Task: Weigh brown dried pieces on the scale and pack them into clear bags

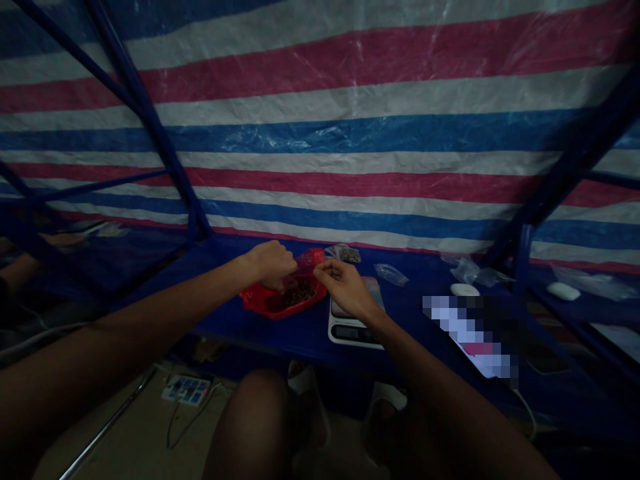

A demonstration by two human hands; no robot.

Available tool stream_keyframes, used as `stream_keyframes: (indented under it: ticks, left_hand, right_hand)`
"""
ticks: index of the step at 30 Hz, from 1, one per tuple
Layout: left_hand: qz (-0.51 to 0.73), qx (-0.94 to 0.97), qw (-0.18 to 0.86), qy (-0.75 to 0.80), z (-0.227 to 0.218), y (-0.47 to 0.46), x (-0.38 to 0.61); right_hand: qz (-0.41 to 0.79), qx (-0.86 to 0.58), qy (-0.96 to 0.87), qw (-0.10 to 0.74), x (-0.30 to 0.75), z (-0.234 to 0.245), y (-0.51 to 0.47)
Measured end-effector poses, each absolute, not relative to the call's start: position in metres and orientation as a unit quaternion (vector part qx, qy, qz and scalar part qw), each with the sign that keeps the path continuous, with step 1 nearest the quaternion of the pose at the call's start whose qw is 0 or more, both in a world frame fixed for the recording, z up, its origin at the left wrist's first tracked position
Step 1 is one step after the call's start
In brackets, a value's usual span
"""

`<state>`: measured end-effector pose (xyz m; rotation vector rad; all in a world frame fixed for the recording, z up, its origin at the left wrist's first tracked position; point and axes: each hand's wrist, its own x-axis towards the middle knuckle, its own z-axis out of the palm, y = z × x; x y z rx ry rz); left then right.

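Note:
A red plastic container on the blue table holds a heap of small brown pieces. My left hand is closed over its left side with the fingers pointing down. Whatever those fingers hold is hidden. My right hand pinches with thumb and forefinger at the container's right rim. Between the hands shows thin see-through plastic, looking like a clear plastic bag tinted by the red behind it; its edge meets the right fingertips. Beneath my right hand stands a white digital scale, partly covered by the wrist.
A filled clear bag and a flat clear bag lie behind the scale. To the right are a white oval object and a blurred-out device. Blue metal posts frame the table. Another person's arm shows far left.

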<state>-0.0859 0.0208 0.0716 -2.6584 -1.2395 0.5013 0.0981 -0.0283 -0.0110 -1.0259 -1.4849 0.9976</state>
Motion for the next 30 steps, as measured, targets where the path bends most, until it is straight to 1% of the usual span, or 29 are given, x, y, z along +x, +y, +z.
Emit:
stream_keyframes:
  ticks: [2,4,9,10,12,14,17,20,22,23,25,26,27,29,30]
  left_hand:
    - [0.168,-0.895,0.087,-0.405,0.075,0.021,-0.09]
    - [0.131,-0.903,0.056,-0.405,0.079,0.021,-0.098]
    - [-0.091,-0.903,-0.106,-0.406,0.083,0.016,-0.114]
    - [-0.119,-0.897,-0.138,-0.402,0.081,0.014,-0.115]
    - [-0.132,-0.889,-0.199,-0.39,0.074,0.01,-0.112]
    - [-0.116,-0.884,-0.248,-0.378,0.065,0.006,-0.106]
    - [-0.116,-0.873,-0.297,-0.369,0.058,0.004,-0.097]
    - [-0.167,-0.866,-0.309,-0.355,0.062,0.012,-0.091]
    - [-0.229,-0.862,-0.285,-0.351,0.069,0.029,-0.083]
    - [-0.26,-0.858,-0.264,-0.355,0.073,0.04,-0.076]
    - [-0.29,-0.851,-0.222,-0.378,0.078,0.069,-0.058]
    - [-0.275,-0.85,-0.208,-0.399,0.078,0.084,-0.045]
    - [-0.223,-0.852,-0.195,-0.432,0.076,0.098,-0.032]
    - [-0.061,-0.842,-0.164,-0.511,0.065,0.123,-0.003]
    - [-0.033,-0.831,-0.16,-0.532,0.057,0.133,0.011]
  right_hand:
    - [0.414,-0.425,-0.625,0.508,0.099,-0.011,-0.029]
    - [0.412,-0.415,-0.642,0.496,0.102,-0.012,-0.03]
    - [0.405,-0.371,-0.674,0.494,0.11,-0.008,-0.036]
    - [0.403,-0.363,-0.679,0.495,0.11,-0.007,-0.037]
    - [0.402,-0.357,-0.689,0.486,0.11,-0.006,-0.041]
    - [0.397,-0.36,-0.705,0.464,0.109,-0.005,-0.043]
    - [0.348,-0.366,-0.737,0.449,0.117,-0.002,-0.044]
    - [0.28,-0.388,-0.733,0.483,0.144,0.002,-0.041]
    - [0.222,-0.424,-0.703,0.526,0.172,0.003,-0.036]
    - [0.17,-0.452,-0.678,0.555,0.187,0.003,-0.033]
    - [0.067,-0.513,-0.642,0.566,0.215,-0.002,-0.025]
    - [0.032,-0.541,-0.63,0.556,0.226,-0.007,-0.022]
    - [0.006,-0.571,-0.626,0.531,0.235,-0.012,-0.018]
    - [-0.018,-0.632,-0.64,0.436,0.247,-0.023,-0.013]
    - [-0.02,-0.658,-0.65,0.379,0.25,-0.027,-0.012]
